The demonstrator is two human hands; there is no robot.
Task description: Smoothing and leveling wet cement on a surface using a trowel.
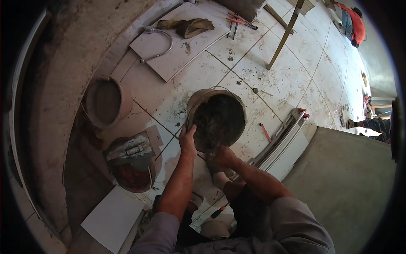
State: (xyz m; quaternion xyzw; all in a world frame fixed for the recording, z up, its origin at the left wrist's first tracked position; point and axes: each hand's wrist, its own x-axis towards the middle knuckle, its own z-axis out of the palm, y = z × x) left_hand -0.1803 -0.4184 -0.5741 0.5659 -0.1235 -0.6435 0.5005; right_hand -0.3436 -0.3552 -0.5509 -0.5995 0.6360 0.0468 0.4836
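Note:
A bucket (192, 111) stands on the tiled floor in front of me, its inside dark with a rough, lumpy mix (213, 120). My left hand (187, 140) grips the left near part of its rim, thumb on top. At the near edge, my right hand (225, 158) is closed in a fist, low against the bucket. Whatever it holds is hidden by the fingers and shadow. To the left, a second bucket (127, 99) holds a smooth grey-brown content. Nearer me, a flat, mortar-smeared trowel (131, 149) lies across a third bucket (141, 183).
A large tile (192, 51) at the back carries a flexible hose (169, 46) and brown scraps (194, 28). Red-handled pliers (243, 21) lie beyond it. On the right are a tile cutter (281, 142) and a grey ledge (338, 178). A person in red (357, 27) bends far right.

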